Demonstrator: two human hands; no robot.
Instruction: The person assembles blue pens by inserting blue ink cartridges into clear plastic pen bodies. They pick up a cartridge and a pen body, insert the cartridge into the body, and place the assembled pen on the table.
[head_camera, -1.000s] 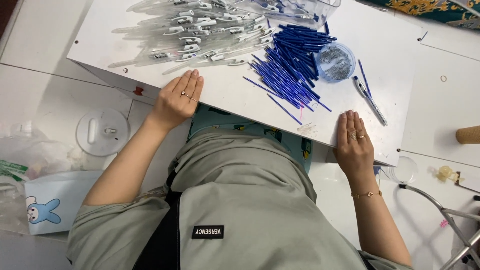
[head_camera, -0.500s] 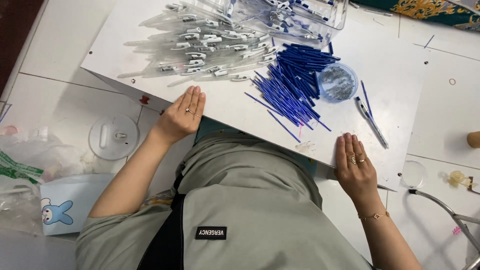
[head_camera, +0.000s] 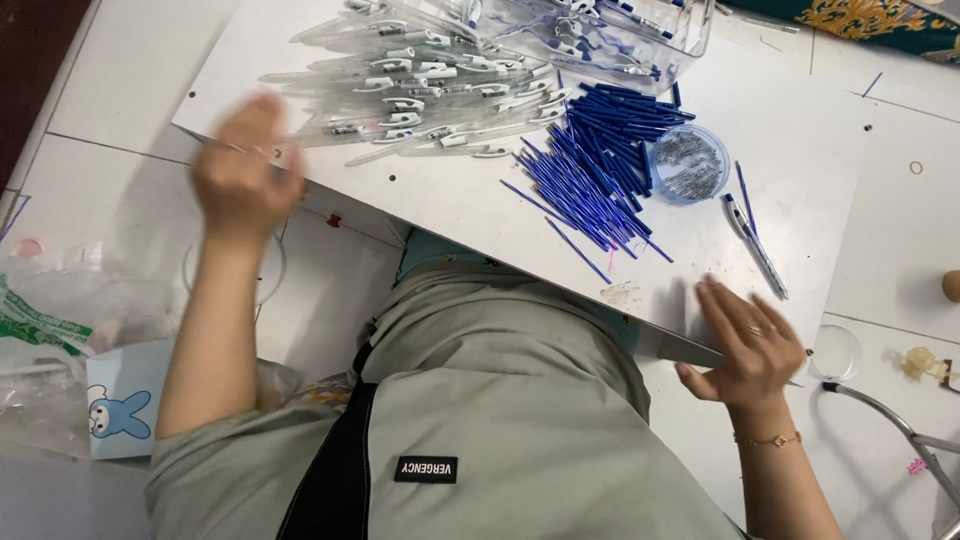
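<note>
Both hands, left hand (head_camera: 243, 165) (blurred) and right hand (head_camera: 745, 345), spread-fingered and empty at the white surface (head_camera: 800, 130) edge; a careless sweep might scatter the blue refills (head_camera: 590, 165) at center.

Left hand (head_camera: 243, 170) raised, blurred; right hand (head_camera: 745, 345) spread flat.

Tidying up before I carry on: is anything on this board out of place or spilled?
One assembled pen lies apart from the clear barrels, beside the blue refills. Nothing looks spilled; the springs sit in their dish.
</note>
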